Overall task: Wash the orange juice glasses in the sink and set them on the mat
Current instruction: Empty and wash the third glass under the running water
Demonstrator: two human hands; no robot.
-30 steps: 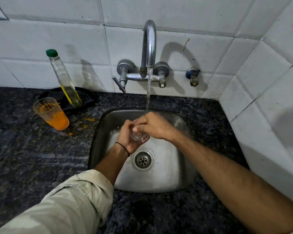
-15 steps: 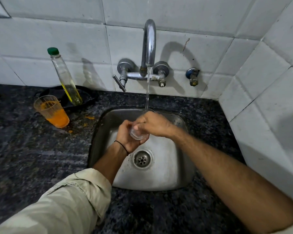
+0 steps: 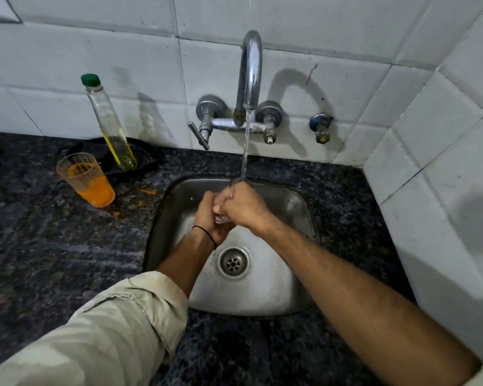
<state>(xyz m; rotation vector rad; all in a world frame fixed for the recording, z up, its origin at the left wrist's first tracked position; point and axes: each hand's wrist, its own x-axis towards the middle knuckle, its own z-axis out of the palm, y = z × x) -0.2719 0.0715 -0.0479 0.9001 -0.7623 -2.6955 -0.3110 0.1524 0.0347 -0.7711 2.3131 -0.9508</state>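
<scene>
Over the steel sink (image 3: 296, 207), both hands enclose a clear glass (image 3: 221, 218), of which only the base shows. My left hand (image 3: 207, 215) grips it from the left and below. My right hand (image 3: 244, 207) curls over its top, right under the running water from the tap (image 3: 251, 71). A second glass (image 3: 87, 179) with orange juice in the bottom and pulp on its walls stands upright on the dark counter left of the sink.
A tall bottle with a green cap (image 3: 109, 121) and yellow liquid leans in a black dish (image 3: 142, 157) behind the juice glass. Orange spills (image 3: 148, 191) dot the granite counter. White tiled walls close the back and right. The drain (image 3: 232, 263) sits mid-sink.
Both hands have stayed on the glass under the stream; the right hand has turned a little over its top. The view has shifted slightly.
</scene>
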